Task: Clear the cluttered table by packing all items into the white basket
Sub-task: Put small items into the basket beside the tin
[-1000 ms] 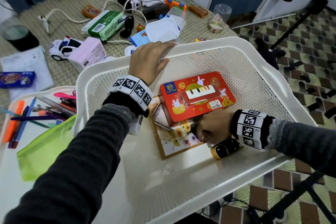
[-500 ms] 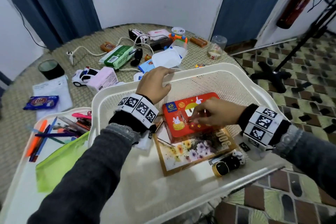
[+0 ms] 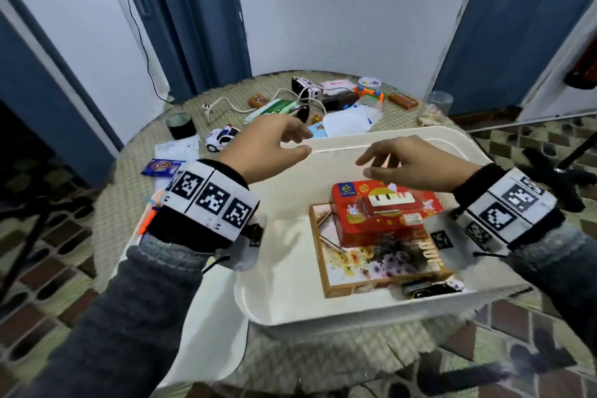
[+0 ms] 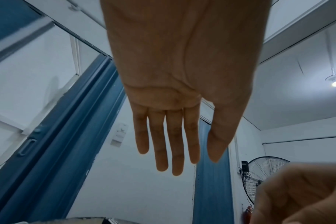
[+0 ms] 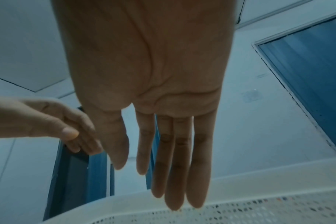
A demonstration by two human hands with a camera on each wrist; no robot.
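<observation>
White basket (image 3: 371, 134) wall hides the clutter behind; your left hand (image 3: 269, 147) and right hand (image 3: 410, 165) hover with fingers relaxed, empty, above the red box (image 3: 384, 213).

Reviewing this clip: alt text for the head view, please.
Both hands, the left hand and right hand, hover open and empty over a white basket holding a red tin on a floral picture book. Toys, packets and cables clutter the round table behind.
</observation>
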